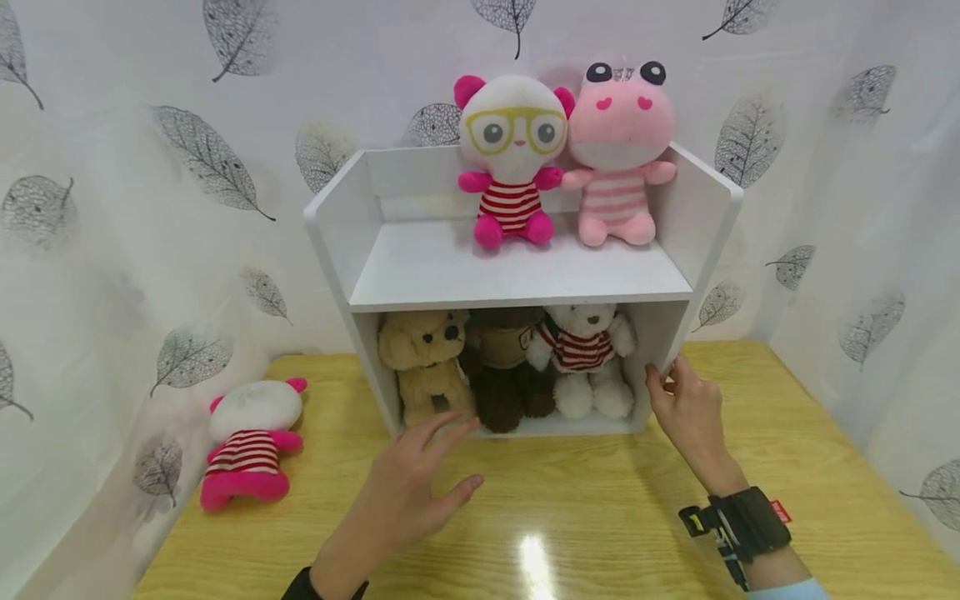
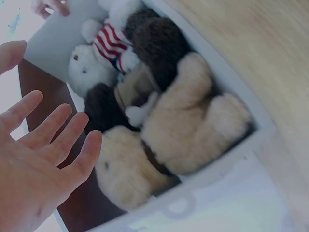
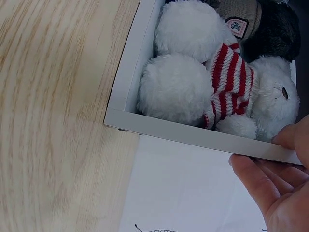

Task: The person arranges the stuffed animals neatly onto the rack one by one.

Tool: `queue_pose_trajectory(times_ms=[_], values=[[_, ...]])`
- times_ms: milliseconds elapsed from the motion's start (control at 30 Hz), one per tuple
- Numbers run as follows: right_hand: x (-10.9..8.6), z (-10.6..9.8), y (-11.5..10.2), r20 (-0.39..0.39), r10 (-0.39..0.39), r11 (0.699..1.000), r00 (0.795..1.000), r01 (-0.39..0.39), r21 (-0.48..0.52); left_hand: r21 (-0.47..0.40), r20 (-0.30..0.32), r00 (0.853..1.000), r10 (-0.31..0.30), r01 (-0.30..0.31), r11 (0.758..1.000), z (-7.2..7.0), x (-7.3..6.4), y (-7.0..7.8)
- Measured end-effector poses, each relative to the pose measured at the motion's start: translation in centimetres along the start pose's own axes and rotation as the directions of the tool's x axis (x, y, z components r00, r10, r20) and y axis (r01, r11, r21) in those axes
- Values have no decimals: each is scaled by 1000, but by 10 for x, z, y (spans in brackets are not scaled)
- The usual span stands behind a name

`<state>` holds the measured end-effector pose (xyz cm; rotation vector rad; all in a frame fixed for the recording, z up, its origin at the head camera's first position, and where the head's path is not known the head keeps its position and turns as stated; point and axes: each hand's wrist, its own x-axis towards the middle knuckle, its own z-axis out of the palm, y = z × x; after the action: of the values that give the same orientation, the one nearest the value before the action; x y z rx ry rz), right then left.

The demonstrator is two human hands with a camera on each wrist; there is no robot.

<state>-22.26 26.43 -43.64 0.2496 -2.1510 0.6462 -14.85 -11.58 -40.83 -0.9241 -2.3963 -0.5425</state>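
Note:
A white two-level shelf (image 1: 517, 271) stands on the wooden table. My right hand (image 1: 690, 412) grips the front edge of its right side panel; in the right wrist view, thumb and fingers (image 3: 258, 181) lie on opposite faces of that panel. My left hand (image 1: 401, 487) hovers before the lower compartment, fingers spread, holding nothing. Inside that compartment sit a tan plush dog (image 1: 431, 367), a dark brown plush toy (image 1: 506, 387) with a tan top, and a white plush bear (image 1: 588, 358) in a red-striped sweater. The brown toy's head is partly hidden by the upper board.
On the upper level sit a pink-and-white plush panda (image 1: 513, 158) with yellow glasses and a pink plush toy (image 1: 618, 158) with large eyes. Another pink-and-white plush toy (image 1: 251, 442) lies on the table (image 1: 600, 517) at the left. A leaf-patterned curtain (image 1: 225, 275) surrounds the table.

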Motion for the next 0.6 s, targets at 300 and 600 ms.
queue_pose_trajectory(times_ms=[300, 600], values=[[-3, 1, 5, 3, -14, 1000, 1000, 14, 13, 38, -37, 991, -127, 129, 991, -11, -21, -27], [-3, 2, 4, 7, -12, 1000, 1000, 12, 4, 140, -44, 946, -322, 325, 935, -37, -51, -66]])
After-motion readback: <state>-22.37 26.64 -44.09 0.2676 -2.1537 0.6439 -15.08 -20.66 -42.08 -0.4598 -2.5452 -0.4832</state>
